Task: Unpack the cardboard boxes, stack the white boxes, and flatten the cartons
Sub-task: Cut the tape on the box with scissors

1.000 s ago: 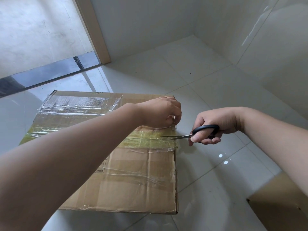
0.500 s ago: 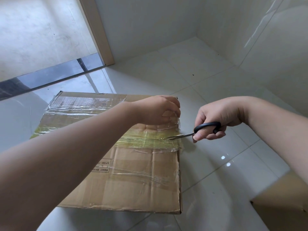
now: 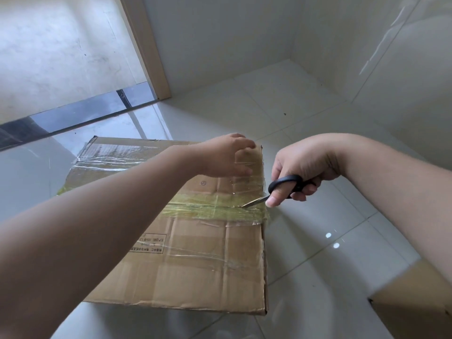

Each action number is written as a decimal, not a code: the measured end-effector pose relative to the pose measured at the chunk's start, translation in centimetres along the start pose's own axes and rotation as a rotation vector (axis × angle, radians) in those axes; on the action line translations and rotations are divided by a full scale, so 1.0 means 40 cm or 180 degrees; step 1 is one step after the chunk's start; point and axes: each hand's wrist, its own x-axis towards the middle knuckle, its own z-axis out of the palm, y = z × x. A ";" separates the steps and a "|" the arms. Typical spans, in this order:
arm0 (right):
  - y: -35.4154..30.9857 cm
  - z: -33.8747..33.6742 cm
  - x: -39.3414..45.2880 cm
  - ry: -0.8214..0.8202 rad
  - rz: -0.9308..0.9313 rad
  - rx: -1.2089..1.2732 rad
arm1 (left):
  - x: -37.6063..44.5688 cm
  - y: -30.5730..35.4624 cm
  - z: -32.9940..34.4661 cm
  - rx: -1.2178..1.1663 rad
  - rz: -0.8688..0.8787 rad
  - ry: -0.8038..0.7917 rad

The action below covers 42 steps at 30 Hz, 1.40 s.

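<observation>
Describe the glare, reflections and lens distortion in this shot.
Head view: two bright light spots reflect off the glossy floor tiles right of the cardboard box; the clear tape across the box glints; wide-angle bending curves the door frame and enlarges the near left forearm; both hands look sharp.

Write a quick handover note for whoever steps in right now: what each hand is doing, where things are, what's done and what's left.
Left hand: open, fingers resting on the cardboard box top near its far right corner.
Right hand: grips black-handled scissors, blade tip at the yellowish tape over the centre seam, right edge.
Done: nothing visibly opened; box sealed.
Left: cut tape, unpack, stack white boxes, flatten cartons. Second carton sits lower right.
</observation>
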 end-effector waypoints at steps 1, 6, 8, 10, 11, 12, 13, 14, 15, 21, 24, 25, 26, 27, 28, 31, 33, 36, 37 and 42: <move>-0.007 -0.002 -0.001 -0.0014 0.0082 0.0024 | -0.014 0.026 -0.022 -0.0494 0.0178 -0.0090; -0.024 -0.018 -0.005 -0.0115 0.0227 -0.0018 | -0.109 0.159 -0.119 -0.1340 0.0771 -0.0305; -0.019 -0.025 -0.011 -0.0169 0.0199 -0.0076 | -0.126 0.201 -0.120 -0.1064 0.0824 0.0070; -0.012 -0.029 -0.017 -0.0247 0.0195 -0.0195 | -0.127 0.229 -0.104 -0.0849 0.0860 0.0109; -0.009 -0.031 -0.020 -0.0292 0.0207 -0.0216 | -0.125 0.238 -0.094 -0.0696 0.0856 0.0082; -0.003 -0.031 -0.020 -0.0335 0.0204 -0.0210 | -0.122 0.243 -0.083 -0.0559 0.0854 0.0089; 0.002 -0.031 -0.021 -0.0389 0.0203 -0.0188 | -0.120 0.245 -0.074 -0.0471 0.0858 0.0166; 0.007 -0.029 -0.021 -0.0464 0.0210 -0.0158 | -0.119 0.244 -0.067 -0.0419 0.0873 0.0297; 0.011 -0.026 -0.022 -0.0542 0.0219 -0.0131 | -0.118 0.244 -0.064 -0.0390 0.0896 0.0417; 0.032 -0.011 -0.028 -0.0602 0.0221 -0.0016 | -0.116 0.231 -0.080 -0.0498 0.0782 0.0411; 0.027 -0.013 -0.016 -0.0495 0.0167 0.0259 | -0.115 0.229 -0.087 -0.0655 0.0733 0.0315; 0.021 -0.018 -0.011 -0.0434 0.0192 0.0254 | -0.114 0.229 -0.090 -0.0584 0.0751 0.0335; 0.013 -0.021 -0.006 -0.0387 0.0225 0.0237 | -0.113 0.228 -0.094 -0.0489 0.0755 0.0371; 0.004 -0.023 -0.001 -0.0366 0.0262 0.0222 | -0.113 0.223 -0.098 -0.0429 0.0736 0.0397; -0.004 -0.024 0.004 -0.0356 0.0293 0.0219 | -0.114 0.217 -0.103 -0.0445 0.0694 0.0378; -0.011 -0.028 0.006 -0.0306 0.0296 0.0352 | -0.126 0.197 -0.110 -0.0681 0.0582 0.0168; -0.001 -0.038 0.000 -0.0312 0.0200 0.0549 | -0.137 0.186 -0.107 -0.0770 0.0568 0.0126; 0.018 -0.056 -0.014 -0.0044 -0.0092 0.1066 | -0.148 0.166 -0.115 -0.0558 0.0598 0.0198; 0.024 -0.056 -0.015 0.0151 -0.0262 0.1129 | -0.151 0.157 -0.121 -0.0357 0.0596 0.0191; 0.030 0.014 0.011 0.0751 -0.0967 -0.0002 | -0.164 0.117 -0.124 0.0445 0.0246 -0.0210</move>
